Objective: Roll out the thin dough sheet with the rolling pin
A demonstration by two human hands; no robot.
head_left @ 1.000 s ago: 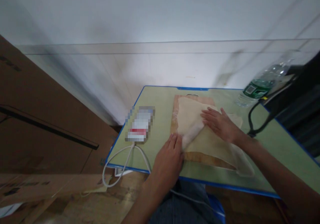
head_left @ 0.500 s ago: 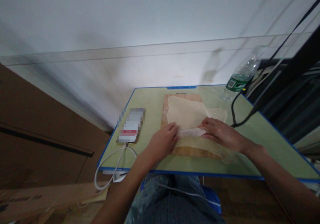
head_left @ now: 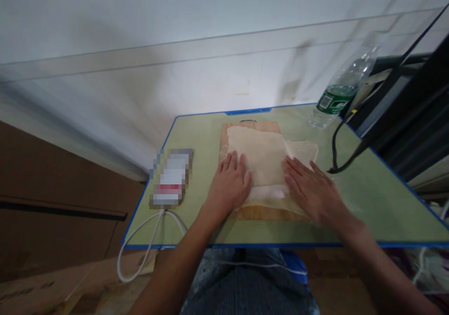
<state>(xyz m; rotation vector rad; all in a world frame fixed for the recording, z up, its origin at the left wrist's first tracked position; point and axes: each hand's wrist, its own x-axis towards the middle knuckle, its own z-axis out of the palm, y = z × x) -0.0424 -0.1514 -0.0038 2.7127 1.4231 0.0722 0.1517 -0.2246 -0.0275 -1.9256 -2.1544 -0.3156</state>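
A wide, thin sheet of pale dough lies over a wooden board, its right part spreading past the board onto the table. Across the near part of the dough runs a short whitish cylinder that looks like a floured rolling pin; its two ends are hidden by my hands. My left hand rests flat with fingers stretched forward over the dough's left side, the palm by the cylinder's left end. On the right side, my right hand also lies flat, fingers extended and pointing inward, slightly blurred.
The green table has a blue edge. A phone with a white cable lies at left. A plastic bottle stands at back right, near a black strap. A white wall rises behind.
My fingers have gone from curled at the cylinder's ends to stretched flat, reaching forward over the dough. The cylinder lies under my palms. The camera view has shifted slightly.
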